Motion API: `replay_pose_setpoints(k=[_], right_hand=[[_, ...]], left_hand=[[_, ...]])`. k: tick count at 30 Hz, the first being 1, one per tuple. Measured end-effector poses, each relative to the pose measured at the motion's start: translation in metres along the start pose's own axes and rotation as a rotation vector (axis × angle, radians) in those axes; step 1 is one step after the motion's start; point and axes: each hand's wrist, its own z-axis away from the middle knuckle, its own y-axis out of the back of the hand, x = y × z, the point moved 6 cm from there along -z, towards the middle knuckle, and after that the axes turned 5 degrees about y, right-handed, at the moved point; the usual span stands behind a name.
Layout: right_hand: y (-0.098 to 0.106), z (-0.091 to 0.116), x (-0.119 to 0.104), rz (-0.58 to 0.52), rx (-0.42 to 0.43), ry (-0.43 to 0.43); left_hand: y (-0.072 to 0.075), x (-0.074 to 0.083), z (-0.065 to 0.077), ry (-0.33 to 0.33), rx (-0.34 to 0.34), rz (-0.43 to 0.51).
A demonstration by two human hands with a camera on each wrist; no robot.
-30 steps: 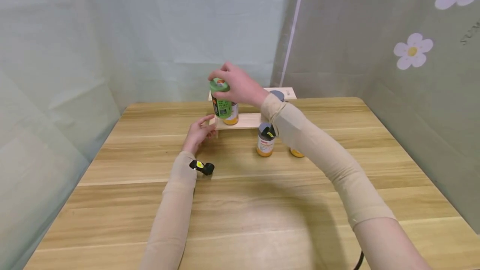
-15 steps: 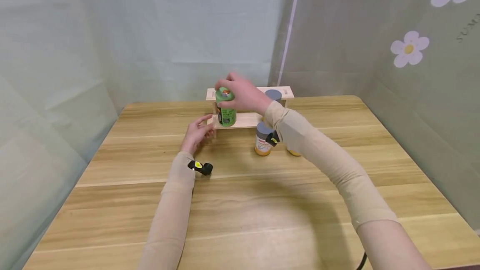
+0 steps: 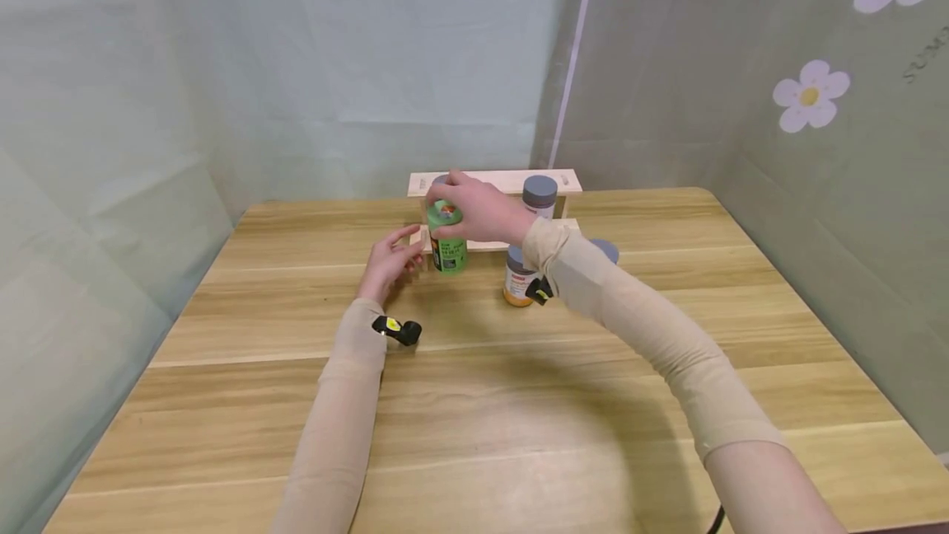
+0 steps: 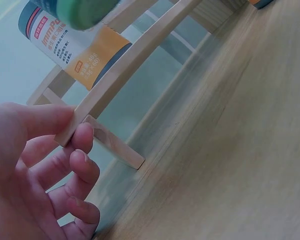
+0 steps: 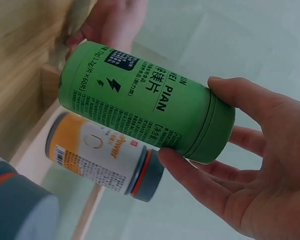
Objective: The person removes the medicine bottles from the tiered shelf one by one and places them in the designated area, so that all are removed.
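Observation:
My right hand (image 3: 485,208) grips a green bottle (image 3: 448,254) by its lid end, thumb and fingers on either side. The bottle hangs in the air before the left part of a small two-tier wooden shelf (image 3: 497,180). In the right wrist view, the printed label of the bottle shows. My left hand (image 3: 389,266) pinches the left end of the lower shelf board (image 4: 140,57), thumb above and fingers below. Behind the bottle, a white-and-orange jar (image 5: 97,152) with a grey lid stands on that board; the head view mostly hides it.
Another grey-lidded jar (image 3: 540,192) stands on the shelf's right side. Before the shelf, a jar (image 3: 519,283) stands on the wooden table (image 3: 460,435); a further lid (image 3: 605,250) shows past my right forearm. A curtain (image 3: 415,64) hangs behind the table.
My right hand has brought the green bottle down and toward me, from above the lower shelf board to in front of it. The left hand keeps its place at the board's end.

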Motion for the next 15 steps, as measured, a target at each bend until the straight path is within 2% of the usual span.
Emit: replay_pose_setpoints(k=[9, 15], right_hand=[[-0.020, -0.003, -0.001, 0.113, -0.042, 0.011], [-0.031, -0.002, -0.001, 0.115, -0.069, 0.005]], left_hand=[[0.000, -0.001, -0.001, -0.005, 0.038, -0.019], [-0.001, 0.001, 0.002, 0.029, 0.017, -0.016]])
